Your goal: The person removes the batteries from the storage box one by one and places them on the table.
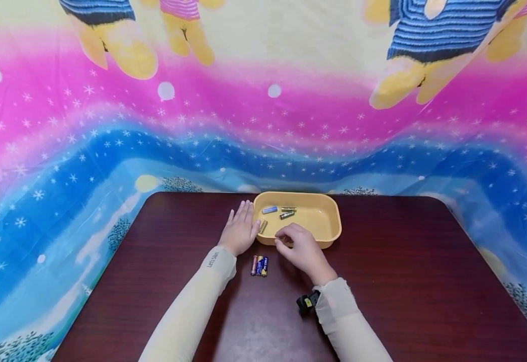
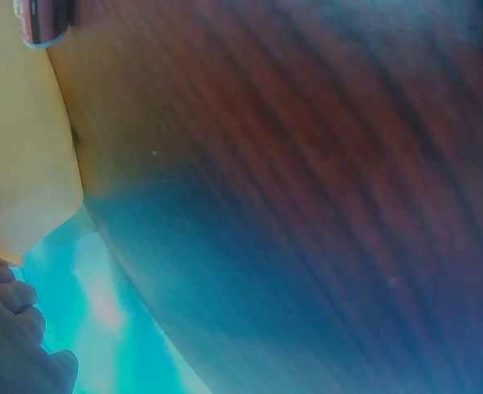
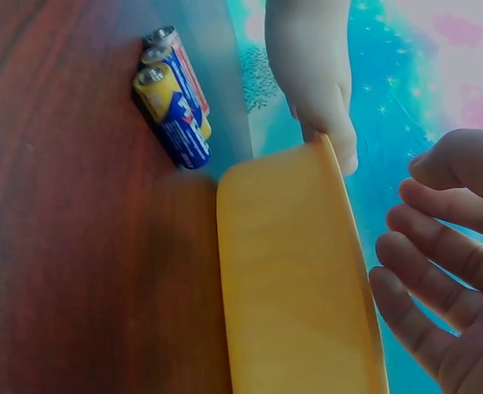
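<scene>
Two hands at the yellow tray (image 1: 331,221): I see my right hand (image 1: 301,249) hovering over its near rim, fingers loosely curled, holding nothing; my left hand (image 1: 240,229) lies flat against its left wall. Four batteries (image 1: 286,214) lie inside the tray; three batteries (image 1: 259,265) rest on the tabletop (image 1: 426,281), near both wrists.

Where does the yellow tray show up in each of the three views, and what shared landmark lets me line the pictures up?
Head: the yellow tray sits at centre, at the table's far edge, between both hands.
Left wrist: its outer wall fills the left edge.
Right wrist: its side wall runs from centre to the bottom.
Shared landmark: the dark wooden table, also the batteries lying before the tray, seen top left in the right wrist view.
</scene>
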Demonstrator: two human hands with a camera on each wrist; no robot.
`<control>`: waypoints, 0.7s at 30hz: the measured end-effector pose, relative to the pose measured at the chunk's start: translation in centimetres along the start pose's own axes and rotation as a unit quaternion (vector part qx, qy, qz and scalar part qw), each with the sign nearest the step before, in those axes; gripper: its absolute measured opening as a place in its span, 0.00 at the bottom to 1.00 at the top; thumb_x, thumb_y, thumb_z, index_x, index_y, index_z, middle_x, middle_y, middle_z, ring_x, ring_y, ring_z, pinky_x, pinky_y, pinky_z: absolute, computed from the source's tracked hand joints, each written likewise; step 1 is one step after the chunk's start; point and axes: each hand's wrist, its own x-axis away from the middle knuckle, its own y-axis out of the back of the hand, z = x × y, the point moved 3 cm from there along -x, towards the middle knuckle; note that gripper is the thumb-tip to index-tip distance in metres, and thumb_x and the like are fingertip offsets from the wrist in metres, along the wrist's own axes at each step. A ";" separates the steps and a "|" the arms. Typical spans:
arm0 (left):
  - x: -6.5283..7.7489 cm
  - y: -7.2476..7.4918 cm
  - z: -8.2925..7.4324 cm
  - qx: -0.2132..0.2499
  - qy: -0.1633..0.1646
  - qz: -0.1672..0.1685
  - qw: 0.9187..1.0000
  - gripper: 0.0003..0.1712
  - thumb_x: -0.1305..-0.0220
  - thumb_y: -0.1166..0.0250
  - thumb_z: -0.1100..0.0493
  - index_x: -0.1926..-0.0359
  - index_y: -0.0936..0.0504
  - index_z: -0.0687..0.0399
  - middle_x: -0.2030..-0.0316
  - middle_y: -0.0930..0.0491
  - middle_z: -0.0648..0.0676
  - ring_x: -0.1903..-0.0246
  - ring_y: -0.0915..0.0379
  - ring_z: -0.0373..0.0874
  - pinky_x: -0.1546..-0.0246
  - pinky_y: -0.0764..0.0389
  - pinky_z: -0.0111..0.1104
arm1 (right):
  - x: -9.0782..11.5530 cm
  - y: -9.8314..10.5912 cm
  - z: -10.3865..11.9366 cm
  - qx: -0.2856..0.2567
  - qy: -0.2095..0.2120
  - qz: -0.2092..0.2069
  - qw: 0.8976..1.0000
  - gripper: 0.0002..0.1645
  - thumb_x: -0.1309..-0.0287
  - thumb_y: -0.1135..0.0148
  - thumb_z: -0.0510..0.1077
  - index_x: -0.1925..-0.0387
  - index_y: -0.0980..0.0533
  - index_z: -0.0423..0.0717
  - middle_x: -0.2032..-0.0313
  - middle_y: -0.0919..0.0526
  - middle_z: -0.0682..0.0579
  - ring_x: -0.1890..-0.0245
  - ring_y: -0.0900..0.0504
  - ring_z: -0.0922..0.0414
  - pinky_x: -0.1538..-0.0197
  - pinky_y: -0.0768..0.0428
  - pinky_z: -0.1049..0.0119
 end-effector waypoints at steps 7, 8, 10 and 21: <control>-0.1 0.0 0.0 -0.006 -0.001 0.003 1.000 0.38 0.19 0.61 0.44 0.21 0.50 0.66 0.21 0.51 0.62 0.21 0.60 0.53 0.23 0.52 0.52 | -1.4 0.3 -0.7 0.004 -0.005 -0.005 1.000 0.06 0.41 0.29 0.38 0.61 0.16 0.42 0.62 0.16 0.50 0.62 0.17 0.51 0.57 0.16 0.57; 0.0 0.0 0.0 -0.006 -0.001 0.003 1.000 0.38 0.19 0.62 0.44 0.21 0.50 0.66 0.21 0.51 0.62 0.21 0.60 0.52 0.23 0.52 0.52 | -1.6 0.3 -0.9 0.007 -0.007 -0.006 1.000 0.07 0.41 0.29 0.38 0.61 0.16 0.42 0.62 0.16 0.49 0.62 0.17 0.51 0.57 0.16 0.57; -0.1 0.0 0.0 -0.003 0.000 0.003 1.000 0.38 0.19 0.61 0.44 0.21 0.50 0.65 0.21 0.51 0.62 0.21 0.60 0.52 0.23 0.52 0.53 | -2.0 0.3 -1.1 0.013 -0.012 -0.005 1.000 0.08 0.41 0.29 0.38 0.60 0.16 0.42 0.61 0.15 0.48 0.62 0.18 0.51 0.56 0.16 0.57; -0.1 0.1 0.0 0.000 0.002 0.007 1.000 0.38 0.19 0.58 0.45 0.21 0.49 0.65 0.21 0.51 0.62 0.21 0.60 0.52 0.23 0.55 0.52 | -4.4 -0.7 -2.3 0.007 -0.078 0.026 0.997 0.12 0.38 0.31 0.41 0.54 0.16 0.40 0.58 0.15 0.46 0.58 0.17 0.51 0.52 0.15 0.55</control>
